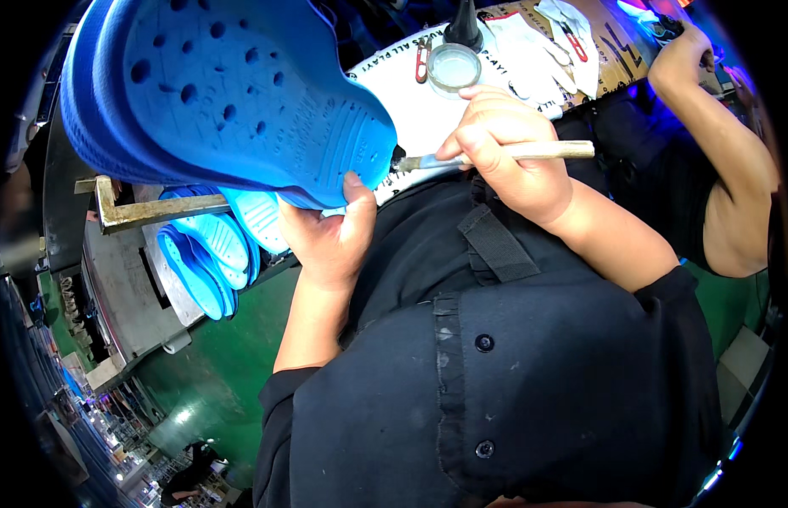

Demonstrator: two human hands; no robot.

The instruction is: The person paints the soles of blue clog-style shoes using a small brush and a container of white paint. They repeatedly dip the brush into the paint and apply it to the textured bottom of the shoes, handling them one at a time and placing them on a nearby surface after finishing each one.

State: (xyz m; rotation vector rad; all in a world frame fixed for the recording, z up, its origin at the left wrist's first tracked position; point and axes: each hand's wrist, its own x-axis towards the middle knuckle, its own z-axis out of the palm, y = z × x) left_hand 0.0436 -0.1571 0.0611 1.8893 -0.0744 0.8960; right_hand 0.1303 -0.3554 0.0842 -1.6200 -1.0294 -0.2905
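A large blue foam clog (258, 106) with round holes fills the upper left, its sole-like face toward me. My left hand (330, 241) grips its heel end, thumb on the surface and the other fingers hidden beneath. In my right hand (512, 161) is a brush (555, 151) with a pale handle, pinched between thumb and fingers. Its dark tip meets or nearly meets the clog's heel edge; I cannot tell if they touch. Just beyond the right hand stands a small clear round dish (453, 69) on the white printed covering.
Behind the dish are a dark bottle (464, 30) and red snips (423, 61). White gloves (529, 63) lie farther right. Several blue shoe parts (212, 254) rest at left beneath the clog, near a metal bar (161, 212). Another person's arm (716, 127) reaches in at the right.
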